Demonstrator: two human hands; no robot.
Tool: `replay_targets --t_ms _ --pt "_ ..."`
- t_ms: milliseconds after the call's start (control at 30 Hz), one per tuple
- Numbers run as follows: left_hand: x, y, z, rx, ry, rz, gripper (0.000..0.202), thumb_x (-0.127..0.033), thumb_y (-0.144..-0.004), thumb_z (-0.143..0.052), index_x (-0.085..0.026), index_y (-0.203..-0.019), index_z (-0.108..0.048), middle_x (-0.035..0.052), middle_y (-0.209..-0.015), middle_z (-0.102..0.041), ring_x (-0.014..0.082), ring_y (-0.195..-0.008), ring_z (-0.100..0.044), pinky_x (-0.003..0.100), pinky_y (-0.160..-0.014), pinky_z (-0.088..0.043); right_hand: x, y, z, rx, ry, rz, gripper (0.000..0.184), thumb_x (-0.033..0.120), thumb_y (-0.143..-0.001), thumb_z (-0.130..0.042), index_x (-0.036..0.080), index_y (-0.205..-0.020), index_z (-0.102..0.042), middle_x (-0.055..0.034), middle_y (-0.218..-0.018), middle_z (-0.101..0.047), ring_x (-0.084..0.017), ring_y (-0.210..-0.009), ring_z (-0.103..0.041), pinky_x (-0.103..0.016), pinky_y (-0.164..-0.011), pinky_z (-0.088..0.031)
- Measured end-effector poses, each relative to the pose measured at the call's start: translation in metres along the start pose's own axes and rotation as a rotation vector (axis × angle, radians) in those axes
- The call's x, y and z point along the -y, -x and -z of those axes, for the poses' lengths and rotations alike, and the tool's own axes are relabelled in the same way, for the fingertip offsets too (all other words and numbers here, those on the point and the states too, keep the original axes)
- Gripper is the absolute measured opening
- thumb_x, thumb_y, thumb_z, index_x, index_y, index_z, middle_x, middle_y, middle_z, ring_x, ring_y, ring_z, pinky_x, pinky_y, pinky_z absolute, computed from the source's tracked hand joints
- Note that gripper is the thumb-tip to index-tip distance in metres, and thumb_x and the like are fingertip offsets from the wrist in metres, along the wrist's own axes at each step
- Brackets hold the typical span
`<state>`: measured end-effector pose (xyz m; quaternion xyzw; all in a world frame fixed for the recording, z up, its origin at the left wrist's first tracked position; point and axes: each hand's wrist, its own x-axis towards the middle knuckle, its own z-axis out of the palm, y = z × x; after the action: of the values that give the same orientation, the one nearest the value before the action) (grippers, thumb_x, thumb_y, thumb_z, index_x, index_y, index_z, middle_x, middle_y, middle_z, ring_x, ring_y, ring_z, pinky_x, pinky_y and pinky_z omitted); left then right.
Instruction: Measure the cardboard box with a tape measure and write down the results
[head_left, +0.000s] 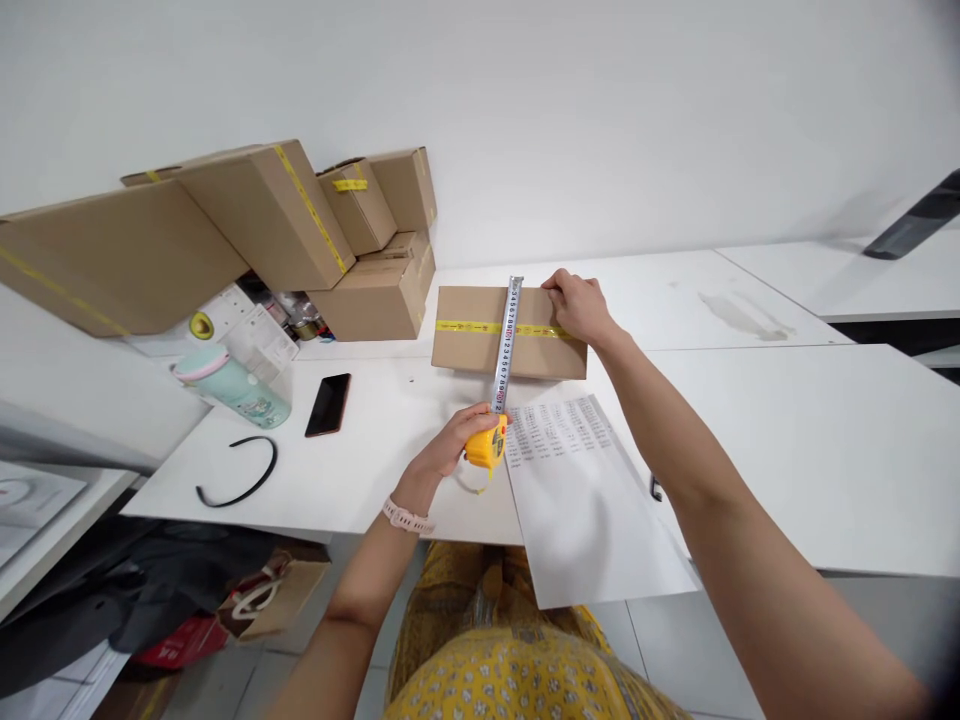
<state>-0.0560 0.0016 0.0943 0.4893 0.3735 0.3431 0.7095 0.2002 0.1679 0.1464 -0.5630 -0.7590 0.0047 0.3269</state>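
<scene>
A small cardboard box (469, 350) with yellow tape across it lies on the white table in front of me. My left hand (454, 440) is closed around a yellow tape measure (487, 443) at the near side of the box. Its pulled-out blade (507, 340) runs over the box from near to far, with the metal end hook at the far edge. My right hand (577, 305) grips the box at its far right corner, fingers bent over the edge. Below the box lies a printed sheet (592, 500), hanging over the table's front edge.
Cardboard boxes (255, 210) are stacked at the left against the wall. Nearer stand a mint green tumbler (232, 385), a dark phone (328, 405) and a black headband (262, 475). A small black object (655, 488) lies beside my right forearm. A dark device (915, 220) stands far right.
</scene>
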Motion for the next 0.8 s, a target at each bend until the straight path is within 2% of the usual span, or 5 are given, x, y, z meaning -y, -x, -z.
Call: replay_targets --t_ms 167,300,367,500,800 --pt "0.002 -0.004 0.002 0.022 0.003 0.016 0.050 -0.054 -0.071 -0.081 -0.012 -0.099 -0.076 0.0072 -0.093 -0.067 0.0174 -0.079 -0.060 0.029 -0.067 -0.048 0.005 0.004 0.001 -0.004 0.011 0.040 0.041 0.017 -0.097 -0.030 0.024 -0.124 -0.059 -0.0126 -0.115 -0.072 -0.033 -0.104 -0.060 -0.050 -0.096 -0.035" --pt "0.006 -0.004 0.001 0.039 0.013 0.018 0.047 -0.053 -0.073 -0.079 -0.014 -0.098 -0.076 0.0065 -0.093 -0.067 0.0176 -0.078 -0.060 0.029 -0.067 -0.046 0.010 0.008 0.004 0.036 0.128 0.091 0.061 0.015 -0.093 -0.035 0.028 -0.151 -0.049 -0.0144 -0.116 -0.066 -0.035 -0.103 -0.055 -0.048 -0.089 -0.034" --pt "0.009 -0.004 0.001 0.045 0.018 0.019 0.043 -0.051 -0.073 -0.079 -0.014 -0.095 -0.076 0.0063 -0.093 -0.068 0.0173 -0.078 -0.059 0.029 -0.068 -0.045 0.011 0.008 0.005 0.062 0.169 0.104 0.067 0.015 -0.092 -0.037 0.033 -0.156 -0.045 -0.0146 -0.117 -0.062 -0.034 -0.101 -0.054 -0.048 -0.087 -0.033" --pt "0.015 -0.004 0.000 0.056 0.023 0.023 0.039 -0.049 -0.073 -0.080 -0.017 -0.093 -0.074 0.0076 -0.098 -0.070 0.0191 -0.083 -0.061 0.030 -0.072 -0.046 0.008 0.008 0.002 0.071 0.188 0.145 0.063 0.019 -0.095 -0.036 0.041 -0.153 -0.049 -0.0137 -0.122 -0.059 -0.034 -0.102 -0.049 -0.050 -0.088 -0.032" --pt "0.035 -0.013 0.001 0.015 -0.048 -0.002 0.037 -0.046 -0.076 -0.080 -0.017 -0.093 -0.066 0.0030 -0.092 -0.066 0.0169 -0.082 -0.060 0.029 -0.075 -0.044 0.000 0.007 -0.007 0.015 0.118 0.176 0.054 0.029 -0.098 -0.037 0.044 -0.145 -0.059 -0.0123 -0.117 -0.059 -0.035 -0.103 -0.048 -0.056 -0.091 -0.036"
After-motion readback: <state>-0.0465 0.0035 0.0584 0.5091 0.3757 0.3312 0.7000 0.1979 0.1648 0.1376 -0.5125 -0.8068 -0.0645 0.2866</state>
